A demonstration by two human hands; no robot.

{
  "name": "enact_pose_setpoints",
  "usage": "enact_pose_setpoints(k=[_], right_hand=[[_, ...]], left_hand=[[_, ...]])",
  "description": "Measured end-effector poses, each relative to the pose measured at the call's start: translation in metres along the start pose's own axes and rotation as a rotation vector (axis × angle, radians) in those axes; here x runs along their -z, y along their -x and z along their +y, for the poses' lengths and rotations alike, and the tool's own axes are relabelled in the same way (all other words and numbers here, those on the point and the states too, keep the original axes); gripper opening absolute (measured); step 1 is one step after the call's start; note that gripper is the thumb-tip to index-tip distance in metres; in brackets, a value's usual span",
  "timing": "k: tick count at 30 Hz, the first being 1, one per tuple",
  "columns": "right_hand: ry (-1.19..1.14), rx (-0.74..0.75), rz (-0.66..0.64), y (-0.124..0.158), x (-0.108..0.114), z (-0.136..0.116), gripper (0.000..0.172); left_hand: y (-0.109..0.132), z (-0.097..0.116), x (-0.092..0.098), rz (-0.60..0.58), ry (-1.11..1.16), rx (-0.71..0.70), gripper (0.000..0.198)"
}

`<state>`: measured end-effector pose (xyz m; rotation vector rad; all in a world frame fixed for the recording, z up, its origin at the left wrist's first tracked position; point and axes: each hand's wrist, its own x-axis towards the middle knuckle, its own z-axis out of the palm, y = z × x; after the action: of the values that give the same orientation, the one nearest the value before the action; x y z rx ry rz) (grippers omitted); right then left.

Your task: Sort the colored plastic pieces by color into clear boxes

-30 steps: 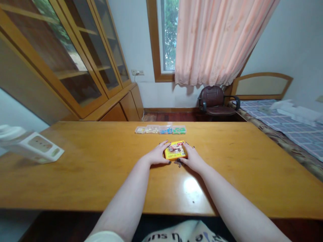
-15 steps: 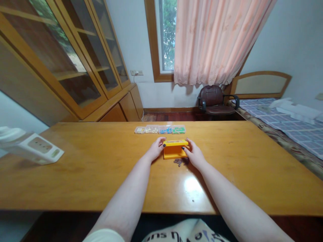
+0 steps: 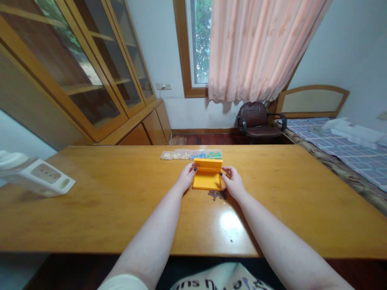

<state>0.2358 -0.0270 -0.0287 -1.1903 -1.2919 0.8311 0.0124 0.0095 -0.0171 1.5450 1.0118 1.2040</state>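
Pinched at its sides between our two hands, thumbs near and fingers behind, sits the yellow box (image 3: 207, 183), lid raised, on the table (image 3: 105, 209). Our left hand (image 3: 185, 178) grips its left side; clear cases (image 3: 181, 155) of small pieces lie beyond. Just in front are brown pieces (image 3: 214, 195), then our right hand (image 3: 234, 183) gripping the right side. We seem to be opening the lid; the next move calls for even support at both edges.

view: head, the only one | from: worn on the head, above near edge of bench (image 3: 121, 217) | faces: forward and down, across bench and hands (image 3: 185, 178) (image 3: 235, 183) to window (image 3: 202, 44) | range: bench near, window well beyond
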Motion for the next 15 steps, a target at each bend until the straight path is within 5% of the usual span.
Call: enact_pose_setpoints(k=[8, 15], right_hand=[[0.263, -0.024, -0.288, 0.003, 0.006, -0.017, 0.068], [0.471, -0.006, -0.463, 0.001, 0.011, -0.02, 0.091]], left_hand=[[0.004, 0.01, -0.004, -0.18, -0.17, -0.001, 0.082], [0.009, 0.022, -0.002, -0.249, -0.325, -0.056, 0.086]])
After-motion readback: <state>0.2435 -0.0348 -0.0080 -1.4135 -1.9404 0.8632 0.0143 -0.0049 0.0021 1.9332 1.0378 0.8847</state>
